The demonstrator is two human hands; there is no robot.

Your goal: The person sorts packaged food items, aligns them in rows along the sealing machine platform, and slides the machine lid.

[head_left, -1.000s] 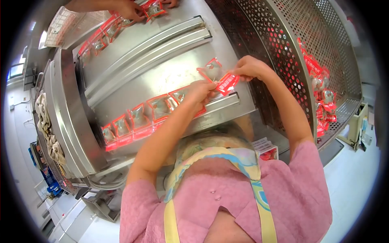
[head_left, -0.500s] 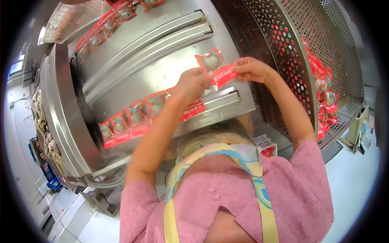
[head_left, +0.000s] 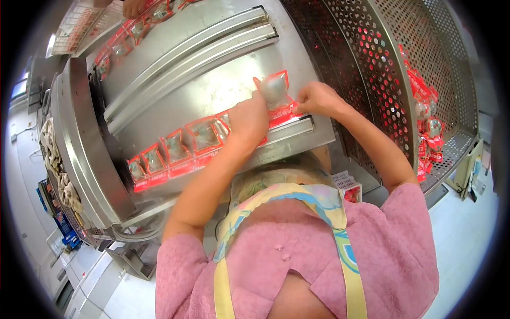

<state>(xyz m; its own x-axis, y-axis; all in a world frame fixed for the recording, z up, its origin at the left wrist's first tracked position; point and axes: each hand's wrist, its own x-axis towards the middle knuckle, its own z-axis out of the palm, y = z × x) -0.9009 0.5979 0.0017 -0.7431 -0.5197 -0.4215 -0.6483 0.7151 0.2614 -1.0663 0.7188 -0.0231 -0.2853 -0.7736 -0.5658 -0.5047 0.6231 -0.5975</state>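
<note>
A clear, red-edged plastic pouch (head_left: 274, 89) with a pale egg-shaped item in it lies at the right end of the metal bed, its printed red flap on the front sealing bar (head_left: 289, 130). At its left edge is my left hand (head_left: 248, 119), fingers closed on the pouch; their tips are partly hidden. My right hand (head_left: 320, 100) pinches the right corner of the red flap. Left of my hands, several similar filled pouches (head_left: 202, 134) lie in a row, flaps along the front bar. My left hand and forearm cover part of that row.
Two long metal bars (head_left: 196, 58) cross the middle of the bed. Beyond them lies another row of pouches (head_left: 119, 49), with another person's hand (head_left: 134, 7) above it. A raised metal housing (head_left: 87, 143) stands left. At right, a perforated metal bin (head_left: 372, 69) holds red pouches (head_left: 425, 117).
The pouch's red flap has come down onto the front bar and now lies flat. My right hand has dropped slightly toward me. Another person's hand has appeared at the far row.
</note>
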